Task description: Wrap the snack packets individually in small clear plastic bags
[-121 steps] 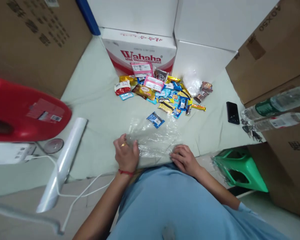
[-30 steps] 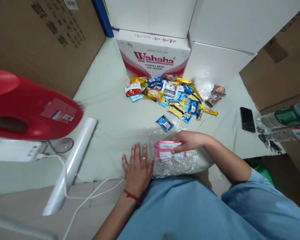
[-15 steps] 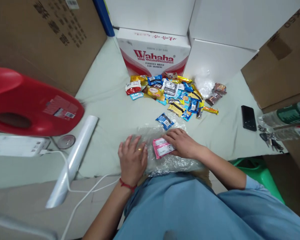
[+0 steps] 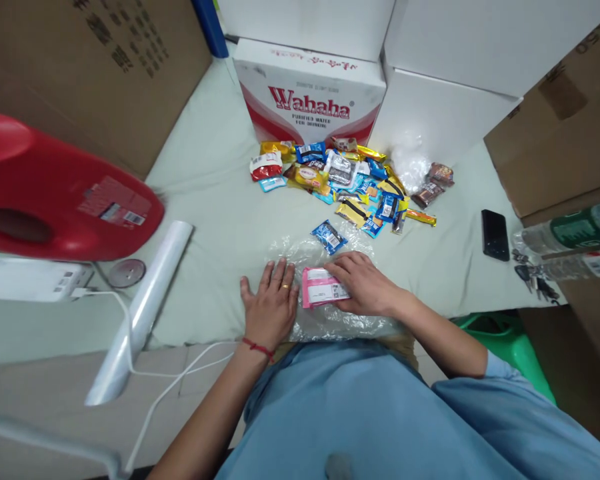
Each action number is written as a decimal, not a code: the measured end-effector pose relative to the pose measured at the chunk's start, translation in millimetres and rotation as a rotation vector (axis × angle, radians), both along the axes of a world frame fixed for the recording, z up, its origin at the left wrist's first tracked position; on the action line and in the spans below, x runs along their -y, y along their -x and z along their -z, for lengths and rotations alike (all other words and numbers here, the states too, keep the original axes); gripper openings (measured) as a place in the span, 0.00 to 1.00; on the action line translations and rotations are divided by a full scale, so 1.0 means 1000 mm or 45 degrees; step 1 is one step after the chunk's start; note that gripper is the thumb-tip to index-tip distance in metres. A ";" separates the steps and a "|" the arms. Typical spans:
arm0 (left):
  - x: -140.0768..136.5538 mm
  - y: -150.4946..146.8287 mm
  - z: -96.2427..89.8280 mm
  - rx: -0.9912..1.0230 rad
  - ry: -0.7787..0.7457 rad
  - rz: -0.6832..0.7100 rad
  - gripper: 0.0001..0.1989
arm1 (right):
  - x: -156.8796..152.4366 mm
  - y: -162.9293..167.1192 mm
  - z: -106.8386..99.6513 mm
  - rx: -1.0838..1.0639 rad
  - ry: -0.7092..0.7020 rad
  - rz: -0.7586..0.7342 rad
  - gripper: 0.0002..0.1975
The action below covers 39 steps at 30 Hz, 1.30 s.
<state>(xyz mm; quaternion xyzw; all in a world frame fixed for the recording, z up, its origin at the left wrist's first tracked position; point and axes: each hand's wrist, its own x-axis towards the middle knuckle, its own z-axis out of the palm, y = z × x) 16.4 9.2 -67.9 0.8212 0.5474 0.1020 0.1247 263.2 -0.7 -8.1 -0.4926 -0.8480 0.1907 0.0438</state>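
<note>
My left hand (image 4: 270,301) lies flat with its fingers stretched out, on the left part of a crumpled clear plastic bag (image 4: 350,325). With curled fingers, my right hand (image 4: 365,283) grips the right end of a pink and white snack packet (image 4: 321,293) that rests on the bag. A blue snack packet (image 4: 329,237) lies just beyond, at the bag's far edge. Farther back is a pile of wrapped snacks (image 4: 354,212) in yellow, blue, brown and red wrappers.
Behind the snacks stands a white and red Wahaha carton (image 4: 310,93). To the left are a red jug (image 4: 80,207), a plastic film roll (image 4: 145,300), a power bank (image 4: 30,279) and its cable. A phone (image 4: 495,235), keys (image 4: 535,280) and plastic bottles (image 4: 580,230) lie on the right.
My left hand has flattened, its fingers now straighter on the plastic bag. The pink packet under my right hand has turned slightly and sits more level. The view has shifted a little.
</note>
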 end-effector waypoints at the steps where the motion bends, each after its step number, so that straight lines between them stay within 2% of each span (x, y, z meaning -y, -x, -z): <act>1: 0.000 0.001 0.000 0.011 0.004 -0.006 0.27 | 0.000 0.004 0.001 0.028 0.010 0.016 0.37; 3: -0.002 0.006 0.000 0.063 0.005 -0.042 0.26 | 0.001 0.007 0.003 0.061 0.035 0.041 0.38; 6: -0.008 0.014 -0.003 0.221 -0.054 -0.156 0.25 | -0.005 -0.001 0.001 -0.059 0.060 0.060 0.38; 9: -0.024 0.014 -0.010 0.345 -0.144 -0.293 0.26 | -0.026 -0.019 -0.005 -0.155 -0.049 0.234 0.30; 12: -0.050 0.002 -0.016 0.276 -0.125 -0.392 0.29 | -0.059 -0.032 -0.007 -0.053 -0.177 0.396 0.29; 14: -0.068 -0.009 -0.017 0.153 -0.046 -0.383 0.30 | -0.081 -0.033 -0.003 0.034 -0.195 0.380 0.34; 16: -0.084 -0.018 -0.016 0.073 0.023 -0.346 0.26 | -0.097 -0.031 0.003 0.102 -0.199 0.306 0.35; 17: -0.090 -0.021 -0.016 0.062 0.046 -0.328 0.21 | -0.103 -0.029 0.006 0.126 -0.197 0.261 0.32; 20: -0.102 -0.023 -0.013 0.131 0.079 -0.263 0.10 | -0.109 -0.026 0.013 0.128 -0.178 0.146 0.15; 22: -0.108 -0.020 -0.012 0.239 0.093 -0.156 0.07 | -0.108 -0.028 0.014 0.064 -0.178 0.114 0.11; 26: -0.118 -0.014 -0.018 0.521 0.147 0.167 0.03 | -0.099 -0.033 0.003 -0.170 -0.203 0.104 0.10; 31: -0.116 -0.009 -0.042 0.667 0.197 0.524 0.03 | -0.078 -0.035 -0.023 -0.280 -0.135 0.090 0.09; 33: -0.110 -0.007 -0.051 0.637 0.185 0.621 0.05 | -0.070 -0.037 -0.028 -0.248 -0.091 0.085 0.09; 36: -0.101 -0.005 -0.058 0.554 0.212 0.657 0.08 | -0.068 -0.043 -0.022 -0.155 -0.153 0.107 0.12; 39: -0.096 -0.006 -0.057 0.531 0.247 0.615 0.08 | -0.082 -0.047 -0.003 -0.106 -0.193 0.099 0.33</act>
